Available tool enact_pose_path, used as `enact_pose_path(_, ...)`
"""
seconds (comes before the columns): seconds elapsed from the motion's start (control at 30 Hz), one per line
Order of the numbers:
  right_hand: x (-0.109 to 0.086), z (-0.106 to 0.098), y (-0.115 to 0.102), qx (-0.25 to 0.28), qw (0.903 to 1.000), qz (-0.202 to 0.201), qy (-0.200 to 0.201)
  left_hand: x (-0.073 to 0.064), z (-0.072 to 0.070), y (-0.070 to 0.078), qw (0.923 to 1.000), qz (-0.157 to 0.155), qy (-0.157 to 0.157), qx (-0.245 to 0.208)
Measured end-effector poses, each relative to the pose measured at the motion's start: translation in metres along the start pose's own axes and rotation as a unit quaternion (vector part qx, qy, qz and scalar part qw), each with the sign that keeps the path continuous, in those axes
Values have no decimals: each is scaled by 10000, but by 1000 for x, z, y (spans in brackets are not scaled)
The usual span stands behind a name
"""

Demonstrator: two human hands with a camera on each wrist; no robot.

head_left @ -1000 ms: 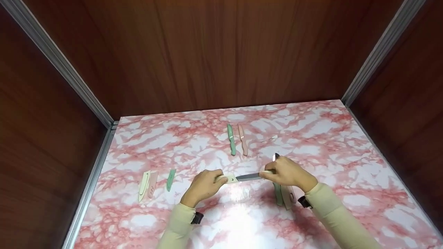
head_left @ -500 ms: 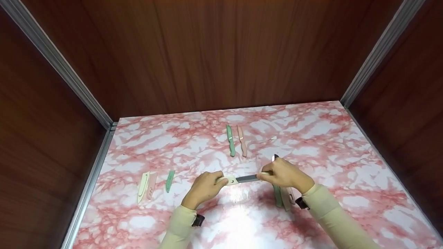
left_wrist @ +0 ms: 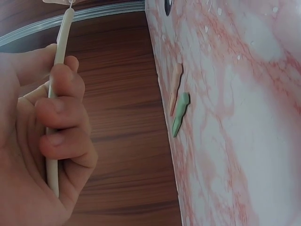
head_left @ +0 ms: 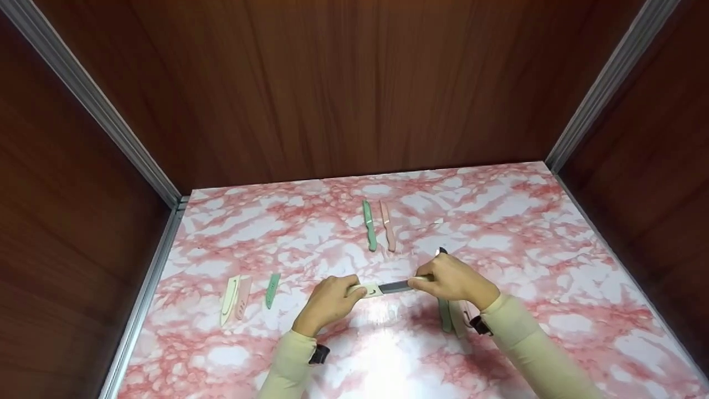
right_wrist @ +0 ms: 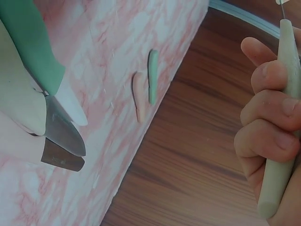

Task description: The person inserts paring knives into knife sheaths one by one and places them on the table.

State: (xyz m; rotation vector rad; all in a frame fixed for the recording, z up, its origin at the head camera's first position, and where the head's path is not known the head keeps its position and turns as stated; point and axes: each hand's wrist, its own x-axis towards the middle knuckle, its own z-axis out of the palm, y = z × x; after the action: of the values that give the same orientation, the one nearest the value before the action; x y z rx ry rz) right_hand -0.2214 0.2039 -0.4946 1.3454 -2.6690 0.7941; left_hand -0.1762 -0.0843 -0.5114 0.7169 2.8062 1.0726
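Observation:
Just above the table, my left hand (head_left: pixel 328 301) grips a cream knife sheath (head_left: pixel 372 289). In the left wrist view, its fingers curl around the thin cream sheath (left_wrist: pixel 52 176). My right hand (head_left: pixel 458 281) holds a knife by its cream handle (right_wrist: pixel 278 181). A short length of dark blade (head_left: pixel 394 286) shows between the two hands, with its tip end inside the sheath. Beneath the right hand lie three blades with handles: a green handle (right_wrist: pixel 35 44), a cream handle (right_wrist: pixel 19 84) and a pink handle (right_wrist: pixel 19 146). The hand partly hides them in the head view.
Farther back, a green sheathed knife (head_left: pixel 370 227) lies alongside a pink sheathed knife (head_left: pixel 388 227). To the left are cream (head_left: pixel 228 299), pink (head_left: pixel 242 298) and green sheaths (head_left: pixel 272 291). Brown wood-grain panels (head_left: pixel 354 88) with metal rails enclose the marbled table (head_left: pixel 221 354).
My right hand has shifted slightly left toward my left hand. Less of the blade shows now as the knife slides deeper into the sheath. The left hand has barely moved.

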Motion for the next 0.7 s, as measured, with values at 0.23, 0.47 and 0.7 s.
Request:
enact_pose_path(0.23, 2, 3, -2, -125, 9999, -32, -46, 0, 1, 3, 9999, -42, -51, 130)
enact_pose_path(0.47, 5, 5, -6, -164, 9998, 34, -136, 1, 3, 4, 9999, -90, -138, -11)
enact_pose_path(0.7, 7, 5, -8, -98, 9999, -30, -139, 1, 4, 4, 10000, 1, -48, -16)
